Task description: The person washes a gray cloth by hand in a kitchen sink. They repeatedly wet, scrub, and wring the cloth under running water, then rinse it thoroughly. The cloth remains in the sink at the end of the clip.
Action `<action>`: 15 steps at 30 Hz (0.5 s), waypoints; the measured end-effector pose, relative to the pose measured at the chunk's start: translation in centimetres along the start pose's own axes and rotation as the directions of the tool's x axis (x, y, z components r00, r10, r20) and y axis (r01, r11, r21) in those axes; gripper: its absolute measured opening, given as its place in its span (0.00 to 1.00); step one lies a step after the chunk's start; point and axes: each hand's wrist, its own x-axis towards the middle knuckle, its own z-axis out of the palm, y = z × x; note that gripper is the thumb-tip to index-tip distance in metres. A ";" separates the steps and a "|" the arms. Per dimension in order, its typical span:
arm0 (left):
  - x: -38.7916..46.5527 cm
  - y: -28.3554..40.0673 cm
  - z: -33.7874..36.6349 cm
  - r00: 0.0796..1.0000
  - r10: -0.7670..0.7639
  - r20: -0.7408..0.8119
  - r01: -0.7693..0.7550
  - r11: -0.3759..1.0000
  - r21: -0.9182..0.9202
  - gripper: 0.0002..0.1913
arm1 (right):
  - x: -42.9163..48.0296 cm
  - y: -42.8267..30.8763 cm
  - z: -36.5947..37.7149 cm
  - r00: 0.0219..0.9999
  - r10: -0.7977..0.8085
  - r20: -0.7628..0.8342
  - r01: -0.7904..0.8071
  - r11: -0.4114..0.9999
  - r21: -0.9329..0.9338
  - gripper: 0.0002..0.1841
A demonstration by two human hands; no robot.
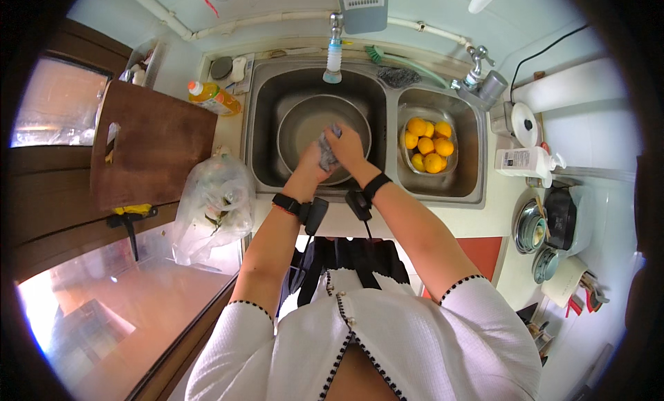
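Both hands are together over a round metal basin [290, 110] in the larger sink bowl. My left hand [311, 160] and my right hand [346, 146] grip a bunched grey cloth [328, 149] between them. Water of a cloudy look seems to lie in the basin. Above it a tap with a flexible spout [334, 56] hangs down; no stream shows. To the right, oranges [426, 145] rest in a clear bowl [408, 160] inside the smaller sink bowl.
Left of the sink stand a yellow detergent bottle [215, 98], a brown board [155, 141] and a plastic bag [215, 209]. Behind it lie a dark scouring pad [398, 77] and a green brush [374, 53]. A white pump bottle [524, 161] and stacked bowls [531, 230] are on the right.
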 end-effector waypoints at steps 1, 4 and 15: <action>-0.1 0.1 -0.1 0.999 0.036 -0.029 -0.037 0.998 -0.043 0.14 | -0.2 -0.1 0.1 0.997 -0.064 0.031 0.066 0.995 -0.070 0.24; 0.0 -0.1 -0.1 0.988 0.096 -0.125 -0.114 0.982 -0.149 0.09 | -0.3 0.0 0.3 0.977 -0.212 0.033 0.215 0.958 -0.188 0.23; 0.5 -0.1 0.1 0.987 -0.041 -0.154 0.021 0.992 -0.128 0.10 | 0.2 1.4 0.9 0.984 -0.174 -0.024 0.168 0.973 -0.161 0.21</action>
